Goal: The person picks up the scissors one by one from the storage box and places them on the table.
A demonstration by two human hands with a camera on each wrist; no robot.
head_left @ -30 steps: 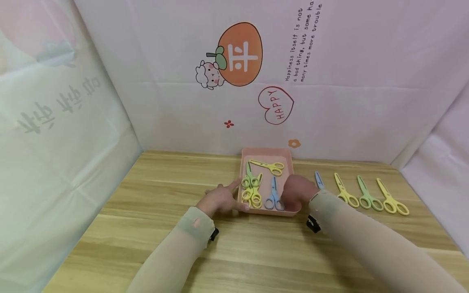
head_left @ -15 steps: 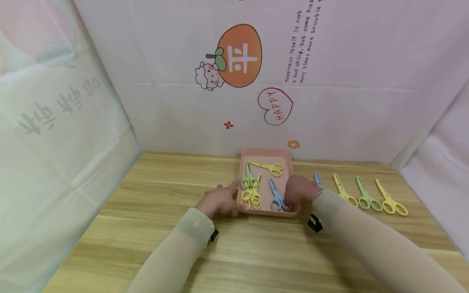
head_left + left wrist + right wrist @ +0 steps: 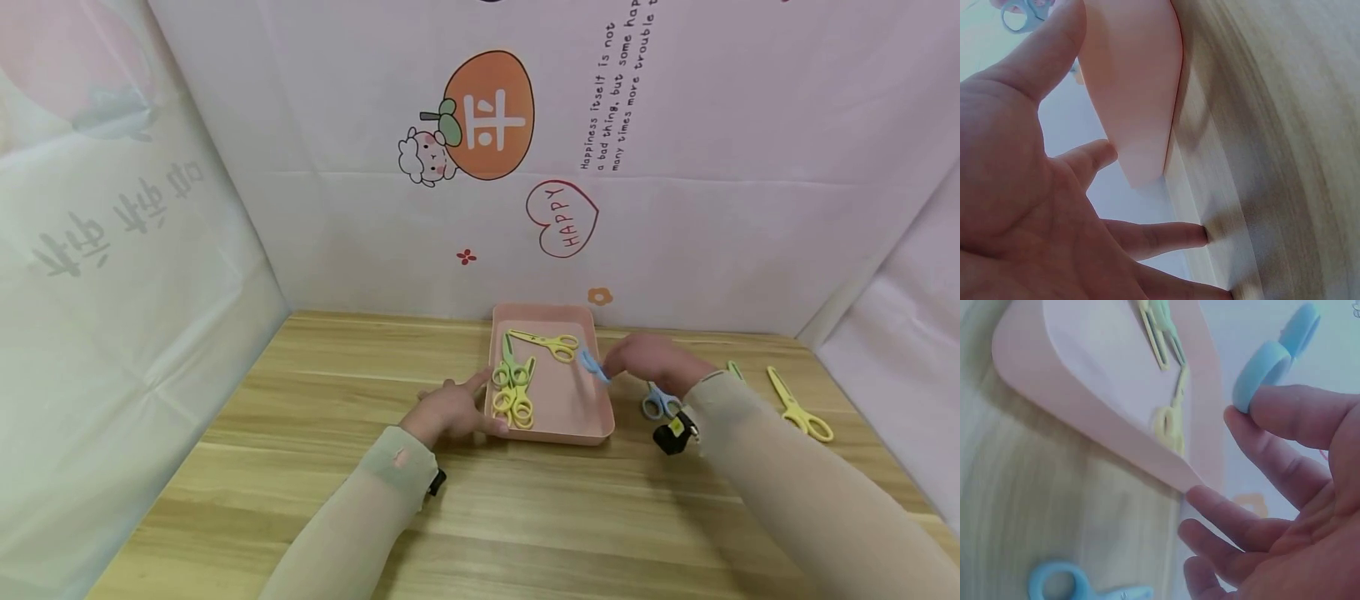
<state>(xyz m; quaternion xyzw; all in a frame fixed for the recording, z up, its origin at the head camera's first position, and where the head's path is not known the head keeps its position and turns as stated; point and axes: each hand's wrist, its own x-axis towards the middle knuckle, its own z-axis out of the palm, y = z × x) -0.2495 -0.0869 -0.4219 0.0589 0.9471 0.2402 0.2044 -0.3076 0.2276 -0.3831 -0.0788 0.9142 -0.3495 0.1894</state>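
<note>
My left hand has its fingers spread at the left wall of the pink tray; in the left wrist view the thumb overlaps the tray's edge and two fingertips meet the table. Between right thumb and index finger, my right hand pinches a pair of blue scissors by a handle loop, raised at the tray's right rim. Its other fingers are loosely bent. Inside the tray lie yellow scissors at the back, with green scissors overlapping more yellow scissors along the left side.
Right of the tray, more scissors lie on the wooden table: a blue pair, a green pair mostly behind the right arm, and a yellow pair. A printed cloth wall rises behind the table.
My right hand has lifted the blue scissors off the tray floor and carried them up and right to the rim. The left hand has stayed at the tray.
</note>
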